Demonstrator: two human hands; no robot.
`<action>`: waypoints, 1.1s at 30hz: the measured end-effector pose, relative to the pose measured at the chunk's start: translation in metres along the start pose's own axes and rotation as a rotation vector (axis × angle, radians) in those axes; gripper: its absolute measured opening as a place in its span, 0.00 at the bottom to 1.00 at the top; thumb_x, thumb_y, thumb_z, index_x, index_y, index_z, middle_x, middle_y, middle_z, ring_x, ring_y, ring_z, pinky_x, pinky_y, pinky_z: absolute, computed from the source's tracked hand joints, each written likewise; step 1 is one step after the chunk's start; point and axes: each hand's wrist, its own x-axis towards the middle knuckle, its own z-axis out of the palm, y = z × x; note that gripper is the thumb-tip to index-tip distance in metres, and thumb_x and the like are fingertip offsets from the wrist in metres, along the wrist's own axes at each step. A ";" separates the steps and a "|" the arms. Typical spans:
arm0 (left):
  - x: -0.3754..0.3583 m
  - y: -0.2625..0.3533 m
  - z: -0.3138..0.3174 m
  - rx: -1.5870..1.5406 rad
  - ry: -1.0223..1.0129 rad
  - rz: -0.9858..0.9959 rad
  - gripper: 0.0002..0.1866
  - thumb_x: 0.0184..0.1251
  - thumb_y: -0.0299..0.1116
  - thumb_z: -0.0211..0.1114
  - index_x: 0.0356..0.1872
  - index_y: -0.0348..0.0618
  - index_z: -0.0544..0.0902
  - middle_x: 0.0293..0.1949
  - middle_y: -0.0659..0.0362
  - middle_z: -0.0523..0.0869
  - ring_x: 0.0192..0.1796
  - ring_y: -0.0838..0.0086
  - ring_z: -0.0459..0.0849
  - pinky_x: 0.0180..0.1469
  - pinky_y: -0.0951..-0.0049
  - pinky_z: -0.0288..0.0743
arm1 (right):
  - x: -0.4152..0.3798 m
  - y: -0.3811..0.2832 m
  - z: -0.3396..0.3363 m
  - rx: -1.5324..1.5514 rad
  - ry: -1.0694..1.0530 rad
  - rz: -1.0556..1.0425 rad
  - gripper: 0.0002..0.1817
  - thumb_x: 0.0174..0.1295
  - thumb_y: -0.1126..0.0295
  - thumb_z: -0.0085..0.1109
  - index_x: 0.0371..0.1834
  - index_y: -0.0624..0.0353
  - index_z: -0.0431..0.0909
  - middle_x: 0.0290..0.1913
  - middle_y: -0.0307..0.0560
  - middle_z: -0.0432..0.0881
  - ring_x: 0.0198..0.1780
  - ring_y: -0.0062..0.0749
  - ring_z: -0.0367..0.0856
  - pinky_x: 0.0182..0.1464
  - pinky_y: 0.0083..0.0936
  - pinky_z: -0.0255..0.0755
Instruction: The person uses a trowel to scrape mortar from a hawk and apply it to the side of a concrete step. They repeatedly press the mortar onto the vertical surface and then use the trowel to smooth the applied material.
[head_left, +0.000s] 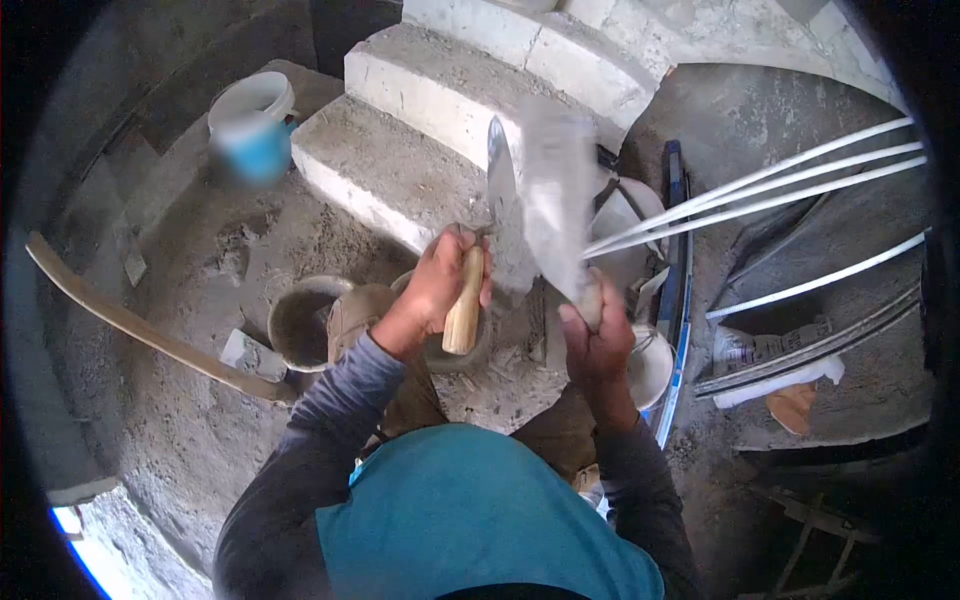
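Observation:
My left hand [432,285] is closed around the pale wooden handle of a trowel [464,315], whose narrow-looking metal blade points up and away from me. On the other side, my right hand [602,345] grips a second trowel [556,190] with a broad grey blade, smeared by motion. The two blades are raised side by side and nearly overlap in front of the concrete steps [395,165]. Below my left forearm stands a mortar-stained bucket [300,318] by my leg, and another bucket is partly hidden under my left hand.
A white-and-blue bucket [252,140] stands at the upper left. A long curved wooden handle [140,325] lies across the dusty floor. Several white pipes [760,190] slant in from the right, near a long blue spirit level [683,300]. A white bucket [650,368] sits beside my right wrist.

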 end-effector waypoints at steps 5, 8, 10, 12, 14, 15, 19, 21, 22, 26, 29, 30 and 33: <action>-0.008 0.013 0.009 0.107 0.019 0.091 0.17 0.72 0.43 0.44 0.38 0.39 0.74 0.27 0.55 0.76 0.21 0.68 0.76 0.26 0.68 0.72 | 0.010 0.004 -0.006 -0.177 -0.052 -0.213 0.29 0.61 0.58 0.66 0.62 0.62 0.72 0.54 0.61 0.80 0.52 0.53 0.81 0.52 0.39 0.75; -0.004 0.012 0.004 0.068 0.045 -0.032 0.19 0.75 0.48 0.46 0.41 0.41 0.75 0.28 0.57 0.78 0.19 0.69 0.75 0.27 0.71 0.74 | 0.013 -0.001 -0.004 -0.062 -0.181 0.087 0.30 0.61 0.56 0.64 0.63 0.61 0.71 0.54 0.62 0.80 0.52 0.54 0.81 0.52 0.40 0.75; 0.002 0.013 -0.002 -0.134 -0.046 -0.065 0.21 0.76 0.51 0.47 0.44 0.42 0.75 0.28 0.57 0.78 0.21 0.69 0.77 0.26 0.71 0.75 | 0.011 0.002 0.001 0.008 -0.101 0.064 0.30 0.61 0.56 0.64 0.63 0.61 0.71 0.54 0.62 0.80 0.52 0.55 0.81 0.53 0.41 0.74; -0.004 0.003 -0.008 -0.345 -0.121 -0.142 0.22 0.77 0.54 0.48 0.46 0.42 0.75 0.28 0.58 0.79 0.24 0.69 0.80 0.26 0.71 0.77 | -0.002 0.014 0.005 0.138 -0.034 0.096 0.31 0.59 0.57 0.63 0.62 0.62 0.71 0.53 0.61 0.80 0.53 0.56 0.81 0.56 0.43 0.72; 0.001 0.005 -0.010 -0.600 -0.211 -0.291 0.25 0.76 0.57 0.48 0.50 0.43 0.76 0.31 0.59 0.80 0.26 0.69 0.81 0.27 0.71 0.79 | 0.000 0.018 0.003 0.200 -0.012 0.065 0.29 0.61 0.58 0.61 0.61 0.64 0.71 0.53 0.61 0.80 0.53 0.53 0.81 0.56 0.41 0.73; 0.001 0.005 -0.009 -0.756 -0.236 -0.333 0.23 0.77 0.54 0.49 0.51 0.43 0.77 0.33 0.59 0.80 0.27 0.69 0.81 0.29 0.70 0.80 | 0.003 0.015 0.002 0.198 -0.006 0.066 0.29 0.61 0.58 0.61 0.61 0.64 0.71 0.53 0.61 0.80 0.53 0.53 0.81 0.56 0.41 0.73; 0.007 -0.005 -0.021 -0.685 -0.345 -0.295 0.21 0.79 0.51 0.46 0.51 0.44 0.75 0.39 0.57 0.80 0.34 0.69 0.78 0.29 0.71 0.80 | 0.011 0.011 -0.002 0.093 0.013 0.007 0.27 0.60 0.59 0.60 0.60 0.63 0.72 0.48 0.60 0.82 0.49 0.51 0.84 0.53 0.38 0.76; 0.004 -0.001 -0.016 -0.425 -0.215 -0.241 0.20 0.79 0.49 0.47 0.51 0.42 0.75 0.37 0.56 0.79 0.31 0.70 0.78 0.28 0.71 0.80 | 0.007 0.022 0.000 0.124 0.061 -0.036 0.27 0.60 0.59 0.60 0.60 0.62 0.73 0.46 0.59 0.83 0.47 0.49 0.85 0.51 0.36 0.77; 0.004 -0.001 -0.015 -0.423 -0.215 -0.244 0.20 0.79 0.49 0.47 0.51 0.42 0.75 0.37 0.56 0.79 0.31 0.70 0.78 0.28 0.71 0.80 | 0.002 0.035 0.001 -0.001 0.078 -0.098 0.28 0.58 0.58 0.64 0.59 0.62 0.73 0.45 0.58 0.84 0.46 0.47 0.86 0.50 0.36 0.78; 0.001 0.001 -0.009 -0.366 -0.122 -0.191 0.19 0.75 0.51 0.55 0.46 0.42 0.75 0.32 0.55 0.80 0.26 0.68 0.81 0.24 0.67 0.80 | 0.018 0.024 0.000 -0.002 0.067 -0.274 0.30 0.54 0.53 0.71 0.54 0.59 0.76 0.44 0.56 0.84 0.44 0.50 0.85 0.45 0.38 0.79; 0.001 0.001 -0.008 -0.310 -0.087 -0.174 0.19 0.75 0.50 0.56 0.46 0.42 0.74 0.32 0.55 0.80 0.26 0.68 0.81 0.24 0.67 0.80 | 0.025 0.014 -0.002 -0.146 -0.087 -0.138 0.28 0.56 0.54 0.69 0.56 0.56 0.76 0.48 0.56 0.83 0.48 0.51 0.84 0.50 0.37 0.78; 0.002 0.003 -0.007 -0.346 -0.055 -0.197 0.18 0.75 0.49 0.56 0.46 0.42 0.74 0.32 0.55 0.81 0.26 0.68 0.82 0.24 0.67 0.80 | 0.023 0.012 -0.003 -0.145 -0.087 -0.146 0.28 0.56 0.54 0.69 0.56 0.56 0.76 0.48 0.56 0.83 0.48 0.51 0.84 0.50 0.37 0.78; -0.004 0.009 -0.002 -0.269 0.014 -0.167 0.18 0.74 0.50 0.57 0.45 0.43 0.73 0.31 0.55 0.81 0.25 0.68 0.82 0.24 0.67 0.79 | 0.015 0.013 -0.003 0.061 0.051 -0.063 0.26 0.57 0.58 0.68 0.56 0.58 0.76 0.48 0.57 0.83 0.49 0.52 0.84 0.51 0.37 0.78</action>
